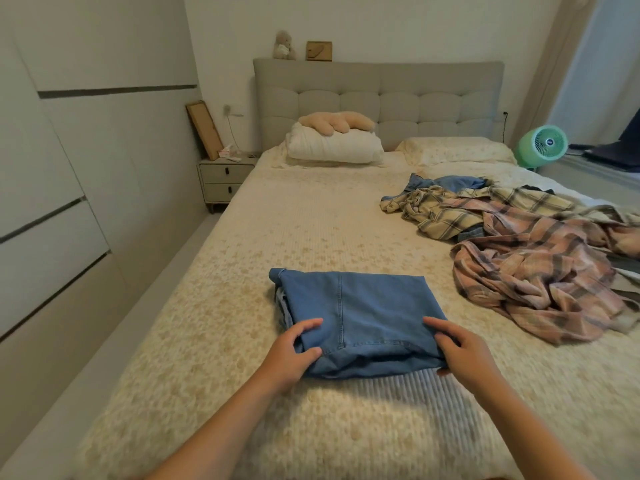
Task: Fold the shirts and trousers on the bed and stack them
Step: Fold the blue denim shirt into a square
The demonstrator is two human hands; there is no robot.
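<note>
Folded blue jeans (pixel 360 313) lie as a neat rectangle on the cream bedspread (pixel 277 230) near the foot of the bed. My left hand (pixel 292 351) grips their near left corner, thumb on top and fingers curled round the edge. My right hand (pixel 460 348) holds the near right corner, fingers on top and thumb tucked under. To the right lies a crumpled pile: a pink plaid shirt (pixel 540 278), a cream plaid shirt (pixel 460 209) and some blue denim (pixel 450 183) behind them.
A folded white quilt with a plush toy (pixel 334 140) and a pillow (pixel 457 148) sit by the grey headboard. A nightstand (pixel 223 180) stands left of the bed beside wardrobe doors. A green fan (pixel 542 145) stands at the far right.
</note>
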